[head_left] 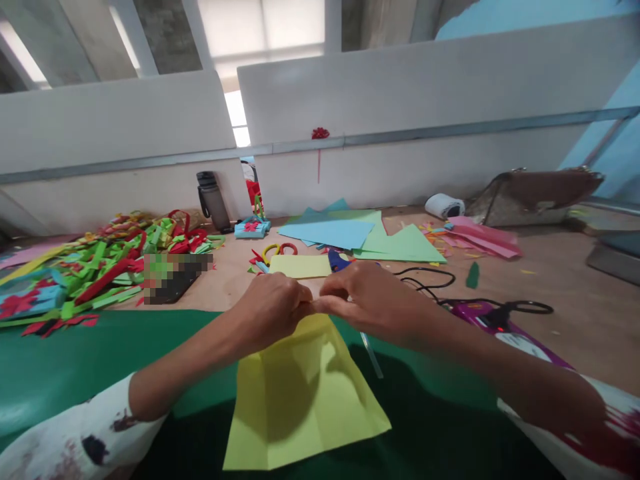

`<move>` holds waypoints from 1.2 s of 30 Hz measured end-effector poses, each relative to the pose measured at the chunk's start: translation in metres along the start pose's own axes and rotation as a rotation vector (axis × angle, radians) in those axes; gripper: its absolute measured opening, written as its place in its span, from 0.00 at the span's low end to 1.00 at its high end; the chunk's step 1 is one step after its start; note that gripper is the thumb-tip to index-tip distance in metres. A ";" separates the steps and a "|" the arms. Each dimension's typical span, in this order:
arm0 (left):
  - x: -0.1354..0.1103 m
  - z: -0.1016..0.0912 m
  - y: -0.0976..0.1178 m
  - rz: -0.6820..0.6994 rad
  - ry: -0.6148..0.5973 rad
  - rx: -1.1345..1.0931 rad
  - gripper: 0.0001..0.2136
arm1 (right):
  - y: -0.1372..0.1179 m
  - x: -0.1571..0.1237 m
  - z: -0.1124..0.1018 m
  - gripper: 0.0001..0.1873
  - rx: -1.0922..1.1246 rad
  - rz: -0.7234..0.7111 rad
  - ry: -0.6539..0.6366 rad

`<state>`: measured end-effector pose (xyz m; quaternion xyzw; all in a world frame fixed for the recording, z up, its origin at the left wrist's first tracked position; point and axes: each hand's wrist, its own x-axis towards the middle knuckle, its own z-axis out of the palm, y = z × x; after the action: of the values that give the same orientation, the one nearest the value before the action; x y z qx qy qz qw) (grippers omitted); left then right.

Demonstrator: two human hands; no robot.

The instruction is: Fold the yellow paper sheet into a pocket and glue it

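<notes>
My left hand and my right hand meet over the top end of a creased yellow paper sheet. Both are closed, thumbs and fingers pinched together at that end, which they partly hide. The sheet widens toward me over the green surface, with fold lines running down it and hand shadows on it. Just beyond my hands lies a smaller yellow paper piece. A blue glue gun is partly hidden behind my right hand, and a clear glue stick shows below that hand.
Scissors lie beyond my left hand. Green and red paper strips are heaped left, near a dark phone-like object. Blue and green sheets lie behind. A purple power strip with black cables sits right. A bottle stands at the wall.
</notes>
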<state>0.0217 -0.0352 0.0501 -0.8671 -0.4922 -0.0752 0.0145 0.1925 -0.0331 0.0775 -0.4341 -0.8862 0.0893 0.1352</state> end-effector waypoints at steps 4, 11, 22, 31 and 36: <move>0.003 0.006 0.001 0.027 -0.029 -0.033 0.12 | -0.008 0.018 0.006 0.10 -0.216 -0.007 -0.174; 0.001 0.009 -0.025 -0.071 -0.079 -0.203 0.08 | -0.003 0.027 0.011 0.11 -0.342 0.051 -0.229; 0.004 0.018 -0.028 0.000 -0.184 -0.346 0.13 | 0.002 0.029 0.030 0.07 -0.420 0.058 -0.229; 0.006 0.028 -0.022 0.001 -0.112 -0.466 0.12 | 0.006 0.028 0.045 0.11 -0.289 0.021 -0.221; -0.014 0.024 -0.036 0.095 -0.030 -0.329 0.21 | 0.013 0.028 0.047 0.11 -0.241 -0.001 -0.214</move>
<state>-0.0129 -0.0262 0.0226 -0.8810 -0.4320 -0.1409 -0.1317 0.1712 -0.0047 0.0338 -0.4347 -0.9000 0.0279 -0.0130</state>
